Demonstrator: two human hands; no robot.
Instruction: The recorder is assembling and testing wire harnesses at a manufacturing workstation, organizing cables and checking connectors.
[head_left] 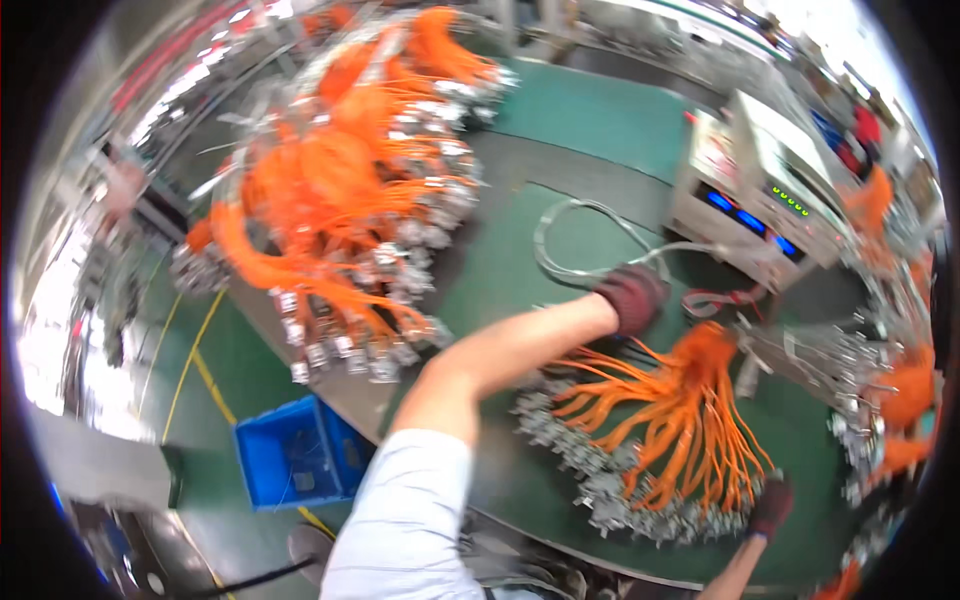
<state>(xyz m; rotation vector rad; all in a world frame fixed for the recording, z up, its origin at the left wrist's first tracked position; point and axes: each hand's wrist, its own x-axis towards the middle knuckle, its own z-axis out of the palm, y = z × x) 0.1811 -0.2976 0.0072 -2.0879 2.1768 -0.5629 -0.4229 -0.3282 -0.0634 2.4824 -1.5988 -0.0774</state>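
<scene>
A bundle of orange wires (690, 400) with small metal connectors at its ends lies fanned out on the green bench mat (600, 110). My left hand (630, 295), in a dark glove, reaches across the bench with its fingers curled. It sits just above the bundle's gathered top, beside a looped pale cable (585, 235); blur hides whether it grips anything. My right hand (770, 505), also gloved, is curled on the bundle's lower right edge among the connectors.
A large heap of orange wire harnesses (340, 190) fills the bench's left side. A white instrument box with blue displays (760, 190) stands at the back right. More harnesses (900, 390) hang at the right. A blue bin (290, 450) sits on the floor.
</scene>
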